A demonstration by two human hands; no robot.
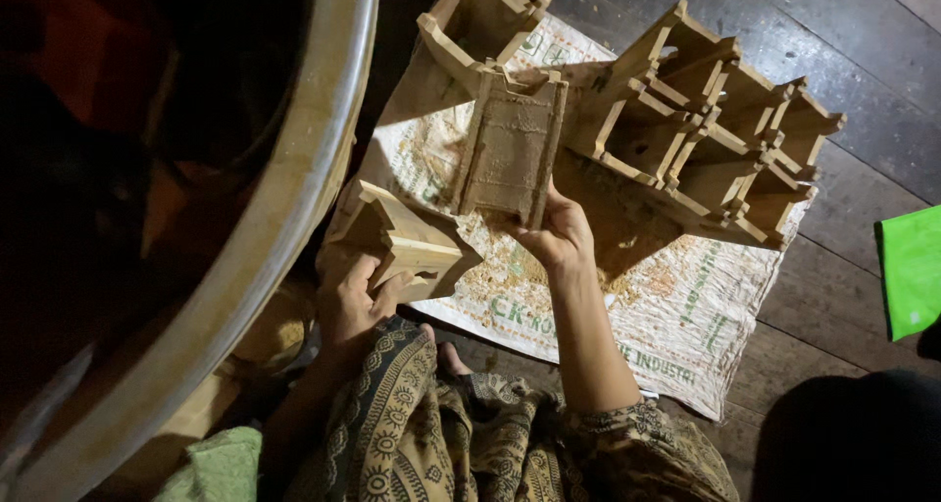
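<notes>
Sawdust lies scattered over a white woven sack point(676, 311) spread on the dark plank floor point(843, 61), in the middle of the frame. The right hand point(559, 235) sits just below centre, its fingers closed on the lower edge of a flat wooden frame point(512, 149), which it holds up on end above the sack; the frame's face is dusted with sawdust and has raised rails down both long sides. The left hand point(350, 301), lower and further left, has its fingers curled round the near end of a second wooden piece point(407, 242), an angular block with notched edges that rests at the sack's left border. Upper right of centre, a row of open wooden boxes point(720, 134) stands joined together on the sack, touching one another, and another open box point(480, 17) stands at the top of the frame just behind the held frame. A large pale curved rim point(294, 183), perhaps a basin or drum, fills the left side, too dark inside to read. Patterned cloth point(441, 433) covers the person's lap at the bottom, and a green sheet point(912, 267) shows at the right edge.
</notes>
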